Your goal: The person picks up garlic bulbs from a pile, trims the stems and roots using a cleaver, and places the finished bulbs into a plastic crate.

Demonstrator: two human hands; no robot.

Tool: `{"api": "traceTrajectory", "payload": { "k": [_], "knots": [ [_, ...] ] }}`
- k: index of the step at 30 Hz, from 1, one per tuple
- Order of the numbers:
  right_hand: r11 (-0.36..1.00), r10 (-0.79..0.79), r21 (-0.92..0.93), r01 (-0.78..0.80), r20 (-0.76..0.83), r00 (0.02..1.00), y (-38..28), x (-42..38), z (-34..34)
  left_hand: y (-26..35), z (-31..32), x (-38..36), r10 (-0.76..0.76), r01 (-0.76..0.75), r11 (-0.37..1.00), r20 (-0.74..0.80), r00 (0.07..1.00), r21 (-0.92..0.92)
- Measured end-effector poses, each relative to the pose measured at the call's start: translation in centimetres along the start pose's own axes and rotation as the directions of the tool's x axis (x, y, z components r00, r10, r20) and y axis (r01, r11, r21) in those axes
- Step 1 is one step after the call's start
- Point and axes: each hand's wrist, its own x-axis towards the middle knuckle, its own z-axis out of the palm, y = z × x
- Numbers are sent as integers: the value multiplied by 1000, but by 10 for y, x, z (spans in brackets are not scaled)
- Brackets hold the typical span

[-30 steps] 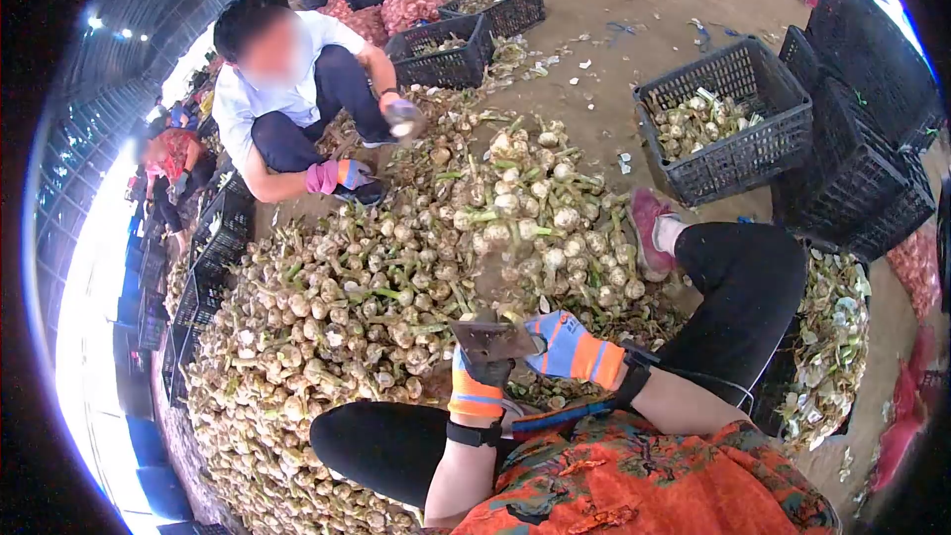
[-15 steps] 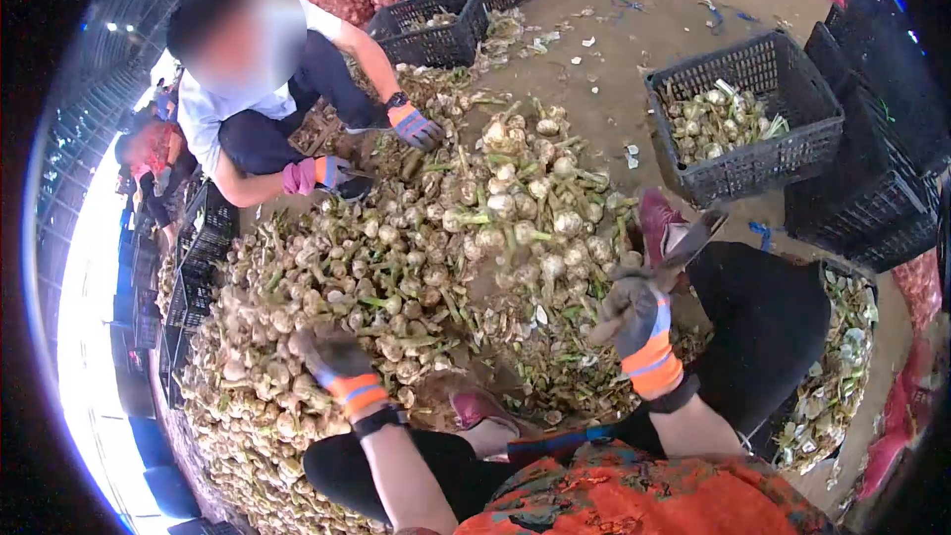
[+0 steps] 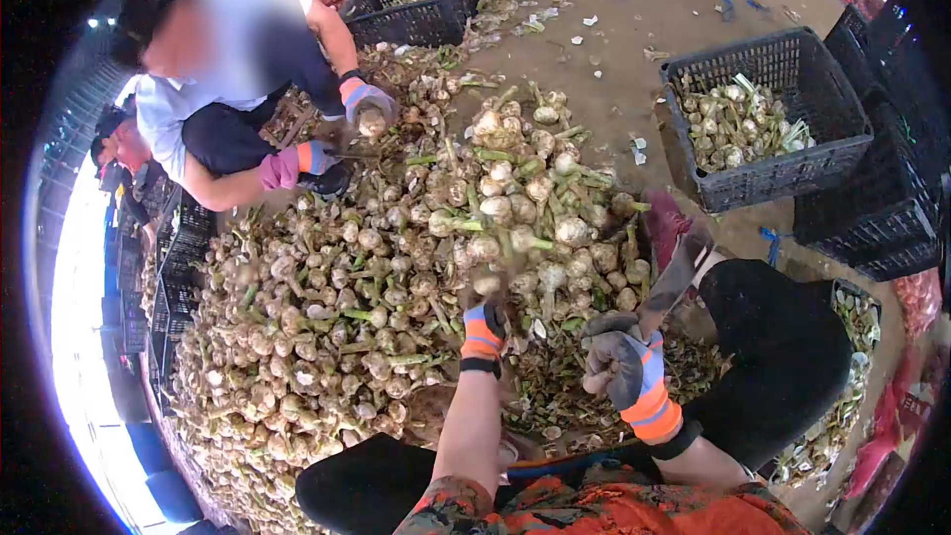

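My left hand (image 3: 485,325), in a dark glove with an orange cuff, is closed and smeared by motion over the middle of the pile. A pale garlic bulb (image 3: 485,284) shows at its fingertips; the palm side is hidden. My right hand (image 3: 618,362), gloved the same way, is wrapped round the handle of a knife. Its broad, dirty blade (image 3: 676,275) points up and to the right, near my shoe. Beneath and beyond both hands spreads a large heap of garlic (image 3: 327,307) with stems on.
A co-worker (image 3: 228,79) with gloved hands squats at the far left of the heap, holding a bulb. A black crate (image 3: 783,173) partly filled with garlic stands at the right, beside stacked crates (image 3: 872,228). Cut scraps (image 3: 842,376) lie beside my right leg.
My left hand has swung right from the left of the heap towards my right hand. The right hand has shifted slightly down with the knife. The co-worker has lifted a bulb.
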Motion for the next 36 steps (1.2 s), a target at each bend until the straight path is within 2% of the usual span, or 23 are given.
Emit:
{"api": "traceTrajectory", "payload": {
  "k": [1, 3, 4, 5, 6, 7, 8, 9, 10, 11, 12, 13, 15, 16, 19, 20, 21, 22, 23, 25, 29, 33, 36],
  "knots": [
    [999, 37, 39, -38, 7, 999, -3, -2, 2, 9, -5, -7, -188, 181, 940, 3, 982, -290],
    [993, 70, 87, -79, 101, 992, 23, 2, -10, 42, -16, -20, -543, 307, 460, 9, 839, -833],
    [997, 64, 28, -69, 151, 986, 27, 4, -7, 61, -23, -28, -433, 194, 536, -70, 899, -822],
    [976, -110, -161, 145, 208, 972, 31, -3, -1, 79, -28, -39, -310, 74, 597, -145, 939, -799],
    [876, -279, -327, 355, 257, 925, 35, -10, 5, 103, -35, -53, -302, 63, 600, -153, 941, -797],
    [873, -289, -323, 366, 264, 920, 30, -19, 9, 127, -40, -67, -111, -31, 809, -204, 973, -587],
    [579, -219, -682, 447, 398, 891, 20, -28, 13, 146, -45, -80, 89, -152, 932, -198, 976, -329],
    [144, -97, -862, 486, 477, 874, 11, -36, 16, 156, -49, -90, 101, -164, 931, -202, 974, -327],
    [53, 18, -851, 522, 523, 852, 5, -44, 20, 164, -54, -101, -10, -71, 808, -134, 991, -585],
    [51, 11, -852, 522, 523, 852, 2, -53, 24, 176, -57, -114, -98, 34, 613, -34, 995, -790],
    [-32, 49, -827, 561, 560, 827, -1, -60, 28, 215, -63, -123, -276, 194, 117, 156, 948, -974],
    [-112, 92, -794, 598, 591, 801, -2, -67, 31, 210, -62, -130, -270, 193, 118, 156, 950, -974],
    [-129, 73, -772, 622, 618, 783, -7, -78, 37, 227, -64, -141, -241, 171, 304, 99, 966, -937],
    [-141, 106, -764, 630, 621, 777, -13, -84, 40, 236, -68, -144, -281, 330, -47, 329, 902, -943],
    [-140, 147, -757, 639, 622, 769, -14, -93, 43, 229, -71, -153, -226, 353, -151, 380, 897, -923],
    [-157, 128, -747, 646, 633, 763, -11, -94, 42, 235, -70, -159, -221, 354, -148, 379, 898, -924],
    [-174, 110, -738, 652, 644, 757, -9, -94, 41, 244, -68, -168, -208, 207, 273, 153, 966, -939],
    [-175, 105, -737, 652, 645, 757, -8, -93, 40, 248, -66, -175, -100, 20, 639, -58, 993, -769],
    [-160, 129, -739, 655, 642, 756, -6, -90, 38, 244, -66, -179, -97, 18, 640, -57, 994, -768],
    [-144, 145, -741, 656, 640, 754, -4, -90, 36, 236, -66, -183, 151, -184, 949, -144, 978, -256],
    [-136, 186, -730, 670, 645, 741, -4, -97, 35, 256, -72, -194, 139, -151, 983, -107, 984, -109],
    [-133, 247, -730, 670, 630, 736, 3, -93, 35, 283, -78, -199, 146, -123, 977, -122, 982, 175],
    [-135, 181, -721, 680, 657, 732, 14, -90, 31, 280, -79, -198, 168, -137, 961, -113, 979, 239]
  ]
}}
